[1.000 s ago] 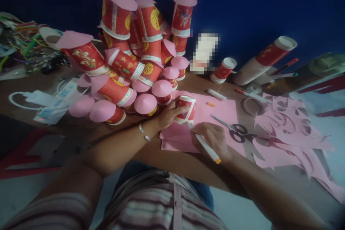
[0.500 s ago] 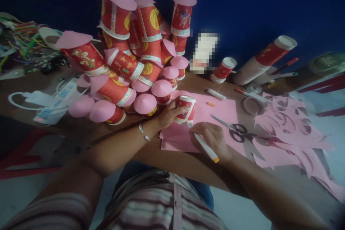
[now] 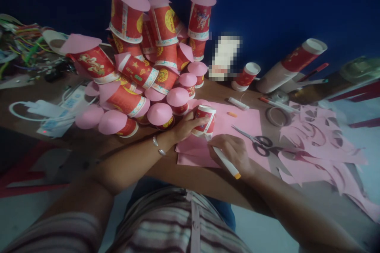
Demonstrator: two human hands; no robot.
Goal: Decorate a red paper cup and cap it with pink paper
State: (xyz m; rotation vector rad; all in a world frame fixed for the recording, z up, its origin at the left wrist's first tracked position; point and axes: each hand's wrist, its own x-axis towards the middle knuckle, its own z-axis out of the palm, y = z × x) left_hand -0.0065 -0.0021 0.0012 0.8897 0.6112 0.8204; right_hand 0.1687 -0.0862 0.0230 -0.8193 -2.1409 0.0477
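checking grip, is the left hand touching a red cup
Touching: in the head view, the left hand grips the red cup, thumb across its front.

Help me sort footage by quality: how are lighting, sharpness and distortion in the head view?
Head view: dim light, the blue backdrop nearly black in the upper corners; head view: paper scraps at right look smeared and stretched, the held red cup clearer; head view: a pixelated patch hides what it covers.

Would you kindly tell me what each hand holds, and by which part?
Left hand: cup, by its side. Right hand: marker, by the end nearest the cup.
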